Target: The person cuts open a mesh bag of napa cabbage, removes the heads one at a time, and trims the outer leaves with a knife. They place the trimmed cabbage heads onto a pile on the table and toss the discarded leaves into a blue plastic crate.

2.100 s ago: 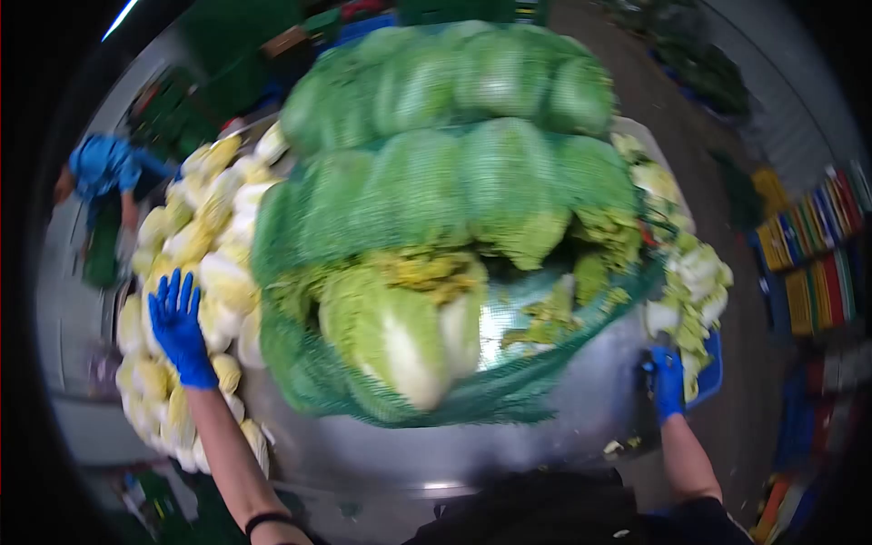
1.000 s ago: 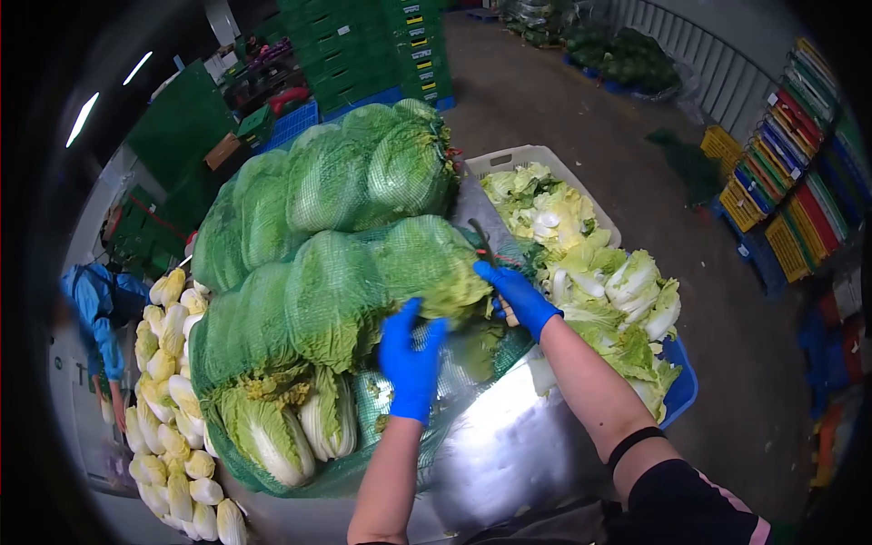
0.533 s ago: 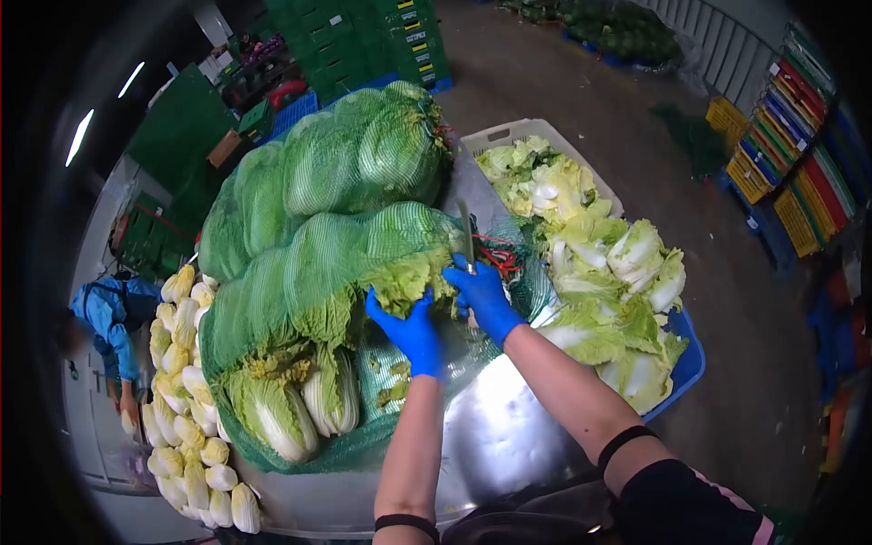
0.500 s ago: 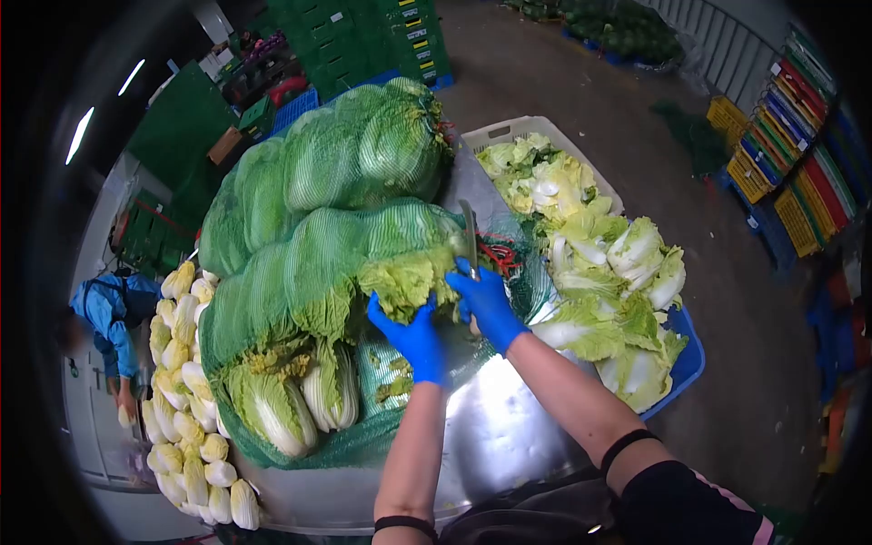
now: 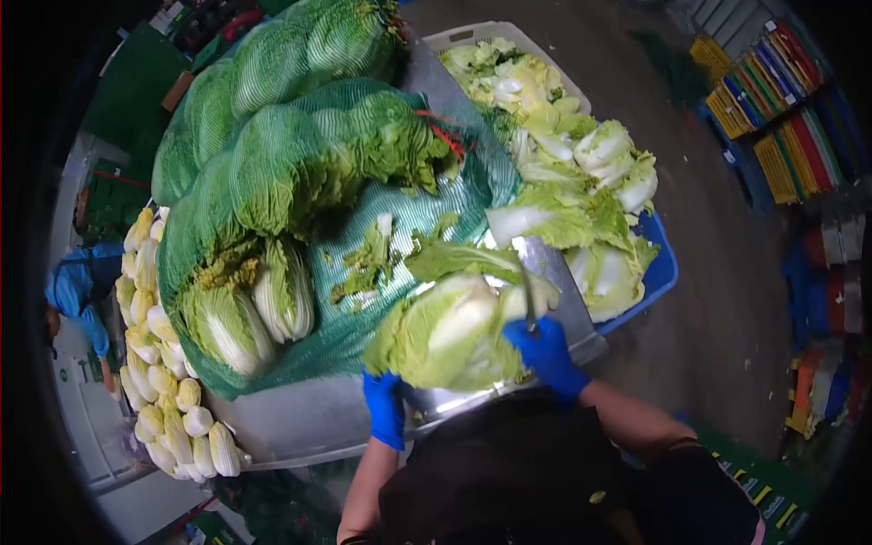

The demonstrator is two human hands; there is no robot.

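Note:
A napa cabbage [image 5: 440,336] lies on its side at the near edge of the metal table. My left hand [image 5: 384,409], in a blue glove, grips its leafy end, with the fingers partly hidden beneath the leaves. In my gloved right hand [image 5: 551,359] is a knife [image 5: 528,295], its blade upright against the pale stem end. Just beyond the cabbage, a loose green leaf [image 5: 463,261] and torn scraps [image 5: 372,259] rest on green netting. Two whole napa cabbages [image 5: 225,331] sit in the mouth of the opened net bag [image 5: 295,159], left of my hands.
Trimmed leaves fill a blue crate [image 5: 669,263] and a white crate [image 5: 472,34] on the right. Another filled net bag [image 5: 309,50] lies behind. Pale trimmed cabbages [image 5: 163,363] are piled at left, near a person in blue [image 5: 77,291]. Stacked colored crates [image 5: 772,82] stand far right.
The cabbage has come away from the net bag toward me, to the table's near edge. Both hands have moved down with it, the knife now at its stem. The view has shifted too.

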